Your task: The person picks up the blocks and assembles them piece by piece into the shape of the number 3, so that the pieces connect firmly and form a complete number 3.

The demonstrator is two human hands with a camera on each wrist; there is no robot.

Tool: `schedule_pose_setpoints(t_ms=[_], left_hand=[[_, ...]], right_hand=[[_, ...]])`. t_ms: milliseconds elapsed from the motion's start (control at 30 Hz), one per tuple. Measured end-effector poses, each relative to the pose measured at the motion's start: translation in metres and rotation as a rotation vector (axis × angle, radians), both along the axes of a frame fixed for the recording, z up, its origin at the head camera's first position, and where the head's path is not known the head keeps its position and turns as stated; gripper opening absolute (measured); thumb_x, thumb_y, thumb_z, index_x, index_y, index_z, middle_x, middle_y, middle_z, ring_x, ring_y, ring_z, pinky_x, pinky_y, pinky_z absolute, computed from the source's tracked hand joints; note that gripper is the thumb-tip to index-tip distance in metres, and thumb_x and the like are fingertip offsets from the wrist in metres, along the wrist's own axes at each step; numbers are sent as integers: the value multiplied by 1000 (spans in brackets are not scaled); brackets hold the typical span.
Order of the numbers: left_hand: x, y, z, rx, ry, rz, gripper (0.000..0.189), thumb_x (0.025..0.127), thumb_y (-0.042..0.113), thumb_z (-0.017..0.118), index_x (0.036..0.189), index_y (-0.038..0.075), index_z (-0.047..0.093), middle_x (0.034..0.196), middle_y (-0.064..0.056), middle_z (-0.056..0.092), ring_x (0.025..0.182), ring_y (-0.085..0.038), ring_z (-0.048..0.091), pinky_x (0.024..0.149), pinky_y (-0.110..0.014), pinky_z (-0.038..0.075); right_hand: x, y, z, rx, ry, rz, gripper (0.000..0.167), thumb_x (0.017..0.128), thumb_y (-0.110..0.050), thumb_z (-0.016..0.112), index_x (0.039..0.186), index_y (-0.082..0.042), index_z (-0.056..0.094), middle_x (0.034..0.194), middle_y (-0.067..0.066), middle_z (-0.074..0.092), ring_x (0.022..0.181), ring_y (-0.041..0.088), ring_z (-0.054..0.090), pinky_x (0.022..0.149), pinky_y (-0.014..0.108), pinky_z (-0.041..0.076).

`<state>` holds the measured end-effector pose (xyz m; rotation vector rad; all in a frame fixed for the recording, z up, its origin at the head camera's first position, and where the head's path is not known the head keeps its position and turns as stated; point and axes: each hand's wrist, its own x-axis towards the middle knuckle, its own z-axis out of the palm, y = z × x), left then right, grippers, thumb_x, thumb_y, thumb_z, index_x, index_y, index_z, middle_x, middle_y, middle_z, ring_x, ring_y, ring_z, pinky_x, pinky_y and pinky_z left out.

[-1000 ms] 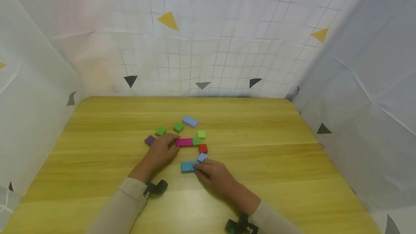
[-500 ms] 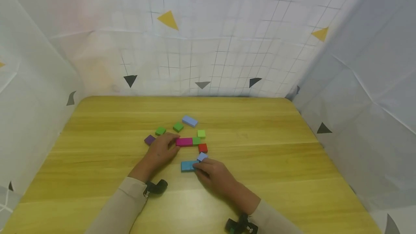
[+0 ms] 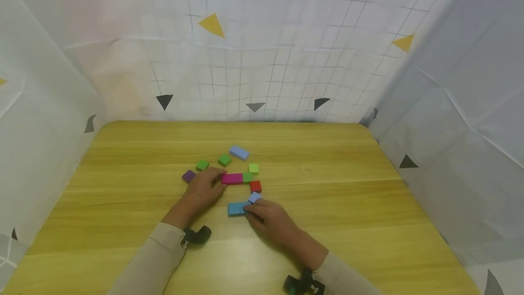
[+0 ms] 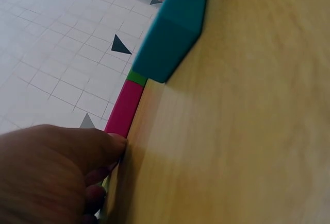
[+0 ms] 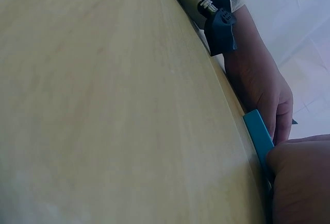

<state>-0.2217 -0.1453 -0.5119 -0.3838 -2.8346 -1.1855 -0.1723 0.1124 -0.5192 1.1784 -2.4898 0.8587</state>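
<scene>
Head view: no shift of hands or blocks seen since earlier frames; steady holding judged. Lower centre, magenta block [image 3: 232, 179] pinched at left end by left hand's [image 3: 203, 190] fingers; below, blue block [image 3: 236, 209] pinched at right end by right hand [image 3: 275, 223].

No word, number or brand can be read on the blocks [image 3: 232, 179], the table [image 3: 327, 172] or the white sheet [image 3: 262, 76] (just printed triangles [image 3: 212, 25] and grid lines [image 3: 273, 64] there), and any marking on the black wrist device [image 5: 220, 34] is too small.
</scene>
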Motion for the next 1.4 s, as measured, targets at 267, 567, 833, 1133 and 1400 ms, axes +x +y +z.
schedule_pose_setpoints(t_ms=[267,567,833,1133,1400], left_hand=[[0,1,0,-7,-11,10,43,92,24,70,133,11,63,129,-5,64,123,-23,57,106,-45,47],[0,0,1,-22,-12,3,45,93,26,69,134,9,62,130,-6,63,125,-24,57,106,-45,47],[3,1,8,-46,-58,2,52,93,28,69,140,9,56,130,-5,60,122,-23,56,106,-46,47],[4,-2,22,-96,-76,-15,56,93,33,68,141,10,55,143,-7,52,133,-30,49,111,-51,42],[6,-4,30,-91,-90,39,53,92,35,67,139,12,56,138,-4,53,114,-27,59,97,-50,52]], right_hand=[[2,0,3,-7,-22,6,21,92,-15,71,113,-14,76,90,-9,65,71,1,51,63,8,45],[1,1,0,-12,-16,11,22,92,-15,71,113,-14,75,92,-8,66,72,1,51,64,9,46],[1,1,0,-17,-12,14,22,92,-14,71,113,-14,75,90,-8,65,72,0,50,63,9,46],[2,2,2,12,-10,2,22,93,-15,70,114,-14,75,92,-9,66,74,0,52,65,9,47],[2,1,3,-5,14,14,21,92,-13,71,112,-12,75,91,-7,66,73,1,52,65,10,48]])
